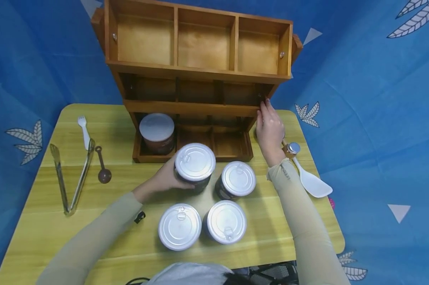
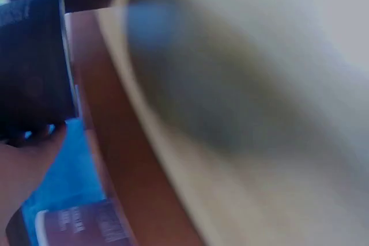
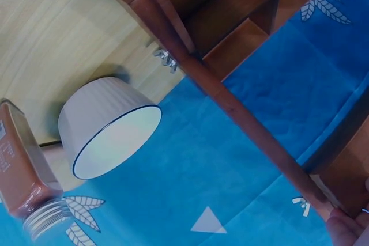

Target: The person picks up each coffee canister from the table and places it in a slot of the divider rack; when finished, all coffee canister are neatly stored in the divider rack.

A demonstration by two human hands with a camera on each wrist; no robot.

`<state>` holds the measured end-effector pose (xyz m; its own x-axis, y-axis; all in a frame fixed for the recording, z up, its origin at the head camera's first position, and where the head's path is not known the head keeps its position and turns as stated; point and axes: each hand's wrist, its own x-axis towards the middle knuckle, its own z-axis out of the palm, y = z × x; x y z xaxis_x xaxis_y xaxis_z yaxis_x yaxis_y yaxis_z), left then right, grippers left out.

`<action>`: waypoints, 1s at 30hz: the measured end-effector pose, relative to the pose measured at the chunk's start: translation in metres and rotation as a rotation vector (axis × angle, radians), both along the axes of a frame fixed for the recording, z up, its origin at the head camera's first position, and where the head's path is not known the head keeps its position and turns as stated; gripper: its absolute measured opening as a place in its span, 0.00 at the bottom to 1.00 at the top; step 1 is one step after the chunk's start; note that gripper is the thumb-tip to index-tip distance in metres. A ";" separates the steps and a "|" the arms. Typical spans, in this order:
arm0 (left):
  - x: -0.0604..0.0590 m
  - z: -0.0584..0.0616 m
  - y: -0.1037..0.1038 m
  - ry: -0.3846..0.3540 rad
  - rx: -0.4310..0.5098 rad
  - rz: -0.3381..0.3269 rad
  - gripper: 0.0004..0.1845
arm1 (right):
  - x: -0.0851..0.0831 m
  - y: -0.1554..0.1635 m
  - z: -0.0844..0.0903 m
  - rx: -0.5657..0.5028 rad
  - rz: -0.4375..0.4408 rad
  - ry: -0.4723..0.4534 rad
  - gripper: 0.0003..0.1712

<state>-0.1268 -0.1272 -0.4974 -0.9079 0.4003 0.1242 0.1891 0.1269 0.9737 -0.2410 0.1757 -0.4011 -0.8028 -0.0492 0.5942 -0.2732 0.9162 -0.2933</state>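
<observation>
Nearest me, two cans stand side by side on the table (image 1: pixel 40 221): near-left can (image 1: pixel 180 227) and near-right can (image 1: pixel 226 221), silver lids up, pull tabs showing.

One row farther, a third can (image 1: pixel 238 179) stands right of centre. Just left of it, my left hand (image 1: pixel 163 178) grips the held can (image 1: pixel 195 163), fingers wrapped round its dark side from the left; it sits in front of the rack's bottom shelf. I cannot tell whether it is touching the table. The left wrist view is mostly blur, showing only a dark label and part of a finger.

Left side of the table: tongs (image 1: pixel 72 178), a small brown scoop (image 1: pixel 102 166), a white fork (image 1: pixel 84 130).

Right side: a white paddle (image 1: pixel 312 182) and a small spice jar (image 1: pixel 290 150), just beside my right wrist.

Farther: the wooden rack (image 1: pixel 200 71). A white-lidded tub (image 1: pixel 157 132) sits in its bottom-left compartment. My right hand (image 1: pixel 269 126) rests against the rack's right edge, fingers fairly straight, tips on the middle shelf's end; holding nothing that I can see.

Behind all: blue leaf-print cloth (image 1: pixel 360 79).
</observation>
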 end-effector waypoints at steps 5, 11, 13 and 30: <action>-0.025 0.021 0.006 -0.010 0.041 0.109 0.62 | 0.000 0.004 0.001 0.001 0.006 0.025 0.20; -0.052 0.030 0.023 -0.074 -0.111 0.250 0.60 | 0.001 0.007 0.001 0.004 -0.015 0.029 0.20; -0.059 0.029 0.029 -0.079 -0.141 0.293 0.61 | 0.002 0.007 0.002 0.004 -0.018 0.033 0.20; -0.096 -0.010 0.051 -0.008 -0.154 0.539 0.63 | 0.000 0.004 -0.001 0.025 0.004 0.055 0.20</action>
